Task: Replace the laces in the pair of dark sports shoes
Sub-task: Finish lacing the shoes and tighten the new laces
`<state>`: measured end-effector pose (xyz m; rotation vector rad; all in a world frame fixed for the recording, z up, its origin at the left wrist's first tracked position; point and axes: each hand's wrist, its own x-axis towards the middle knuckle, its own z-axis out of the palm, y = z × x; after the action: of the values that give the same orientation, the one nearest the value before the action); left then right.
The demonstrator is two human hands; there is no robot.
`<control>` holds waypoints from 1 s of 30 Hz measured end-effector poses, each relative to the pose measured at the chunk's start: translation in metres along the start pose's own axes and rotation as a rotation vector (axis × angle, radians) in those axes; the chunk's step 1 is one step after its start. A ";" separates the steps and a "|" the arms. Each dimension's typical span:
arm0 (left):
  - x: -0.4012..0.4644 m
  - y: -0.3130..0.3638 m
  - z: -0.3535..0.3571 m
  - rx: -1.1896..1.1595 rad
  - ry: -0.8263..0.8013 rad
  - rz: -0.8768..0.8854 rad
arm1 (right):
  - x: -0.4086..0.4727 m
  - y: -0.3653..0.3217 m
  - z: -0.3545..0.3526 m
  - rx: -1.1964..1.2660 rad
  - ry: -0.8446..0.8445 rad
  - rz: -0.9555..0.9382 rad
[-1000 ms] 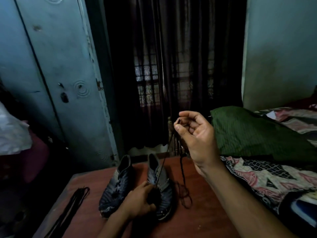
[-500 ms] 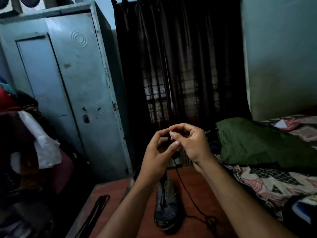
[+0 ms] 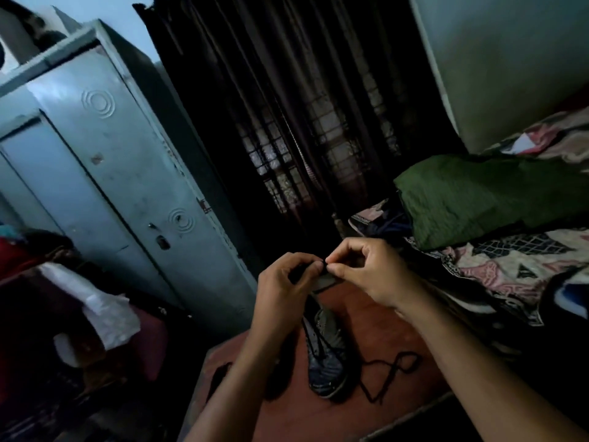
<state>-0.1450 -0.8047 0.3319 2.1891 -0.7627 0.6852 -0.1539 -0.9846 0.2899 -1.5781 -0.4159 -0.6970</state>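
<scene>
**Both hands pinch a dark lace above the shoe**

The room is dim and much is hard to read. The left hand [image 3: 287, 279] and the right hand [image 3: 366, 272] are raised above the desk [image 3: 366, 419], fingertips meeting, and each pinches the end of a black lace [image 3: 387, 371]; the pinched part itself is very small and blurred. The lace hangs down and lies in loose loops on the desk, right of the shoe [image 3: 325, 362]. Only one dark shoe is clearly visible; the left forearm covers the place beside it, so I cannot tell if the second shoe is there. Something dark lies at the left desk edge, partly hidden. The desk's near corner is cut off by the frame. A bed [image 3: 510, 266] touches the desk's right side, a metal cupboard [image 3: 111, 186] stands behind left.
</scene>
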 end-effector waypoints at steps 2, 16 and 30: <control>0.006 0.004 -0.003 0.082 -0.068 -0.012 | 0.002 0.002 -0.004 -0.034 -0.034 -0.014; 0.015 0.012 -0.018 0.349 -0.273 0.271 | 0.003 0.013 -0.005 -0.415 -0.283 -0.084; 0.019 -0.006 -0.018 0.315 -0.390 0.399 | -0.008 -0.010 -0.015 -0.020 -0.750 0.261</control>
<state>-0.1318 -0.7937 0.3530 2.5223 -1.4009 0.6047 -0.1690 -0.9972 0.2921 -1.8391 -0.7293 0.1170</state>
